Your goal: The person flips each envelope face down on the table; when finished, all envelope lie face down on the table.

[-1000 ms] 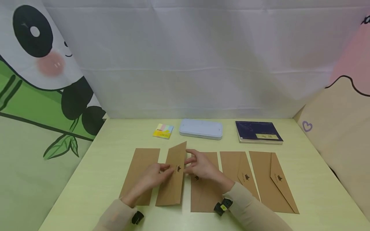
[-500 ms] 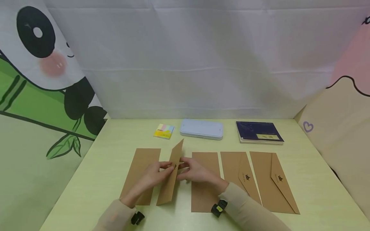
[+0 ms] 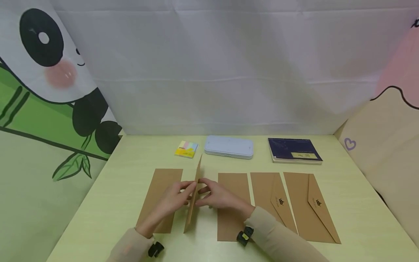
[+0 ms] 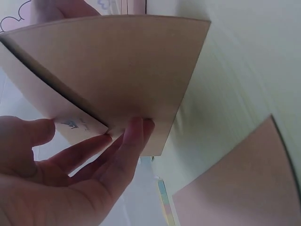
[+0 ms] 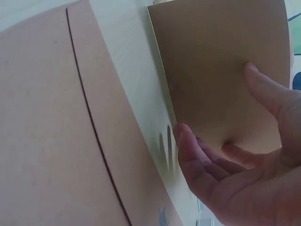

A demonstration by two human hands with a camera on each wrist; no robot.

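Observation:
A brown kraft envelope [image 3: 198, 171] stands nearly upright on its long edge, seen almost edge-on in the head view. My left hand [image 3: 172, 199] is at its left face, fingertips touching it. On the other side my right hand [image 3: 220, 196] rests its thumb and fingertips against the right face. In the left wrist view the envelope's flap, with a small crown print, is toward my left fingers [image 4: 134, 132]. The right wrist view has the plain face [image 5: 207, 52] under my right fingertips. Neither hand visibly wraps round an edge.
One plain brown envelope [image 3: 166, 178] lies to the left. Another [image 3: 233, 183] lies partly under my right hand; two with flap and crown [image 3: 263, 189] lie farther right. Behind stand sticky notes [image 3: 186, 149], a pale blue case [image 3: 228, 147] and a dark blue book [image 3: 292, 150].
The envelope has tilted up from leaning with its printed side visible to nearly upright, its top swinging left. My right hand has moved left with it; the left hand has barely moved.

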